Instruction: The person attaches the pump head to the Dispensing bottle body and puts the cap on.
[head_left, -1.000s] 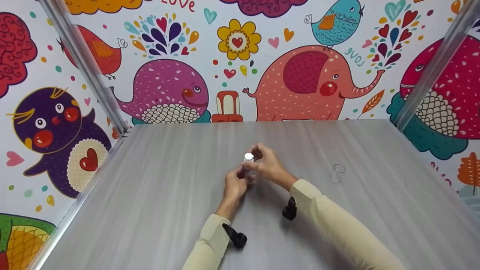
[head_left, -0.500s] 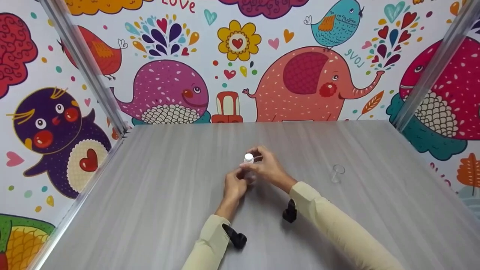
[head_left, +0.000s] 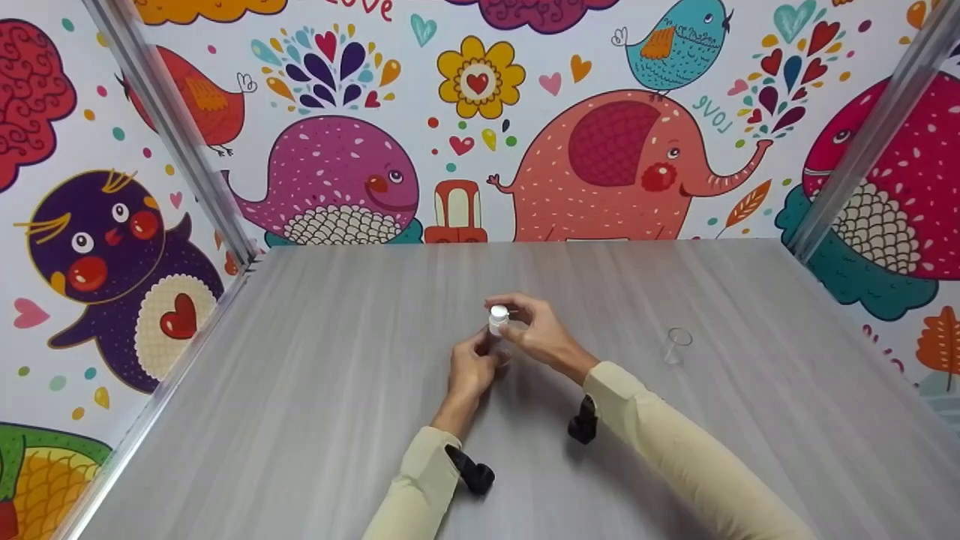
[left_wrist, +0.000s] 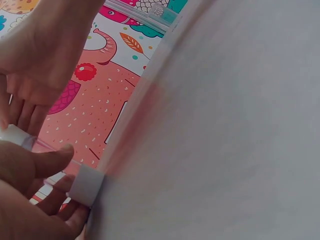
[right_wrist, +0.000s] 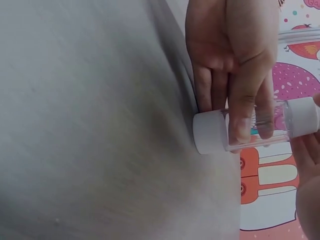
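Observation:
A clear bottle (right_wrist: 257,135) with a white base (right_wrist: 209,132) and a white top (head_left: 499,311) stands upright between my hands, its base right at the tabletop. My left hand (head_left: 471,371) grips the clear body low down; in the right wrist view its fingers (right_wrist: 243,127) wrap across the plastic. From the right side, my right hand (head_left: 541,331) holds the white top between thumb and fingers. Its palm fills the upper left of the left wrist view. In the head view, the hands hide most of the clear body.
An open clear cylinder, like a small cup (head_left: 678,346), stands on the grey table (head_left: 337,360) to the right of my hands. Patterned walls with cartoon animals and metal corner posts (head_left: 176,135) bound the table. Black wrist mounts (head_left: 471,471) hang at both sleeves.
My right thumb and fingers have shifted around the white top, so more of the white part below it shows. My left hand keeps its grip in the same place.

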